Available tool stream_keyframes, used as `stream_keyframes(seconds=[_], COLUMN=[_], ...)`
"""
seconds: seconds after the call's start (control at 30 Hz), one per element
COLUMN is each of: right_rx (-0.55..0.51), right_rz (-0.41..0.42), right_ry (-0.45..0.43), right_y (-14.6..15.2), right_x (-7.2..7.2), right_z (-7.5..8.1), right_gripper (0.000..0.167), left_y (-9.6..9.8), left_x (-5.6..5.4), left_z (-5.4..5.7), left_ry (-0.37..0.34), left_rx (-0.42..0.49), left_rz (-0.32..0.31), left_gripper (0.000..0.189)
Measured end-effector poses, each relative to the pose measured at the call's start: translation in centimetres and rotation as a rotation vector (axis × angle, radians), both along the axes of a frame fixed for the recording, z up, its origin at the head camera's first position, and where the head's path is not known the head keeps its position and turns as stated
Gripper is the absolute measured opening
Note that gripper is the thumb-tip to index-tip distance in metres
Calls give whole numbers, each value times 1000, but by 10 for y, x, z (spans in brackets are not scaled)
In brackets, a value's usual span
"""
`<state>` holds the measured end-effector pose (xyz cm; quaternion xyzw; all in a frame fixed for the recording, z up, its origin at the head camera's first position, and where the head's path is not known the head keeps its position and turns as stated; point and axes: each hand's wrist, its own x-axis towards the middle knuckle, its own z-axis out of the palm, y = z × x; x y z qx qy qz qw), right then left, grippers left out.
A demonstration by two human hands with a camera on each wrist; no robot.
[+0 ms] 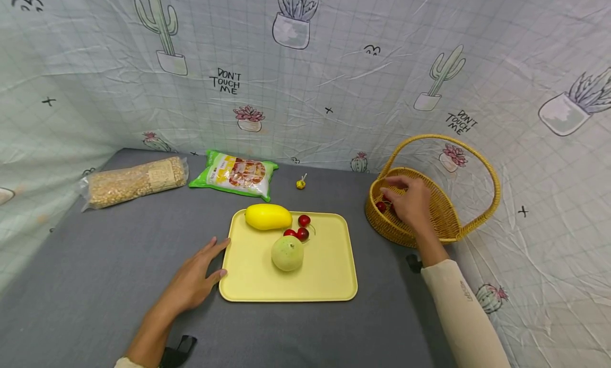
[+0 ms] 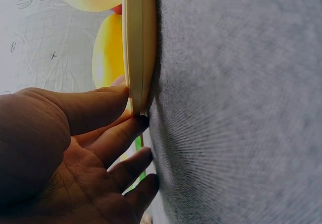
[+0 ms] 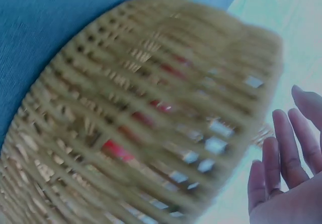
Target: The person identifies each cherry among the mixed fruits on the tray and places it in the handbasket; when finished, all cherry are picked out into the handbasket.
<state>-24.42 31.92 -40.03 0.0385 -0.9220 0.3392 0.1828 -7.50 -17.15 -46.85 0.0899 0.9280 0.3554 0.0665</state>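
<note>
My left hand point(image 1: 193, 278) rests by the left edge of the yellow tray point(image 1: 329, 280); its thumb touches the rim in the left wrist view, the fingers loosely extended. On the tray lie a yellow oval fruit point(image 1: 268, 217), a round pale-green fruit point(image 1: 287, 253) and dark red cherries point(image 1: 303, 234). At the right, my right hand point(image 1: 411, 198) is over the wicker basket point(image 1: 389, 227), thumb and fingers apart with nothing seen between them. A cherry point(image 1: 381, 206) lies inside the basket below the fingertips. Through the weave, red patches point(image 3: 118, 149) show in the right wrist view.
Behind the tray lie a clear bag of yellowish kernels point(image 1: 136, 182), a green and white food packet point(image 1: 236, 174) and a tiny yellow item point(image 1: 300, 183). The basket's tall handle point(image 1: 494, 177) arches on the right. A printed cloth point(image 1: 329, 55) hangs behind the grey table.
</note>
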Motion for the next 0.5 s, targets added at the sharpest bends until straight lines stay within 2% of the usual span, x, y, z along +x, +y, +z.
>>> stream_keyframes(seconds=[0.27,0.5], right_rx=[47,51], right_rz=[57,128], right_ry=[69,84], right_y=[-28,-49], right_x=[19,34], right_z=[6,7], right_gripper=[28,29], left_y=[0,1], left_x=[0,0], left_z=[0,0], left_ry=[-12,-10], left_rx=[-7,-11], left_rz=[3,5], left_gripper=[72,73])
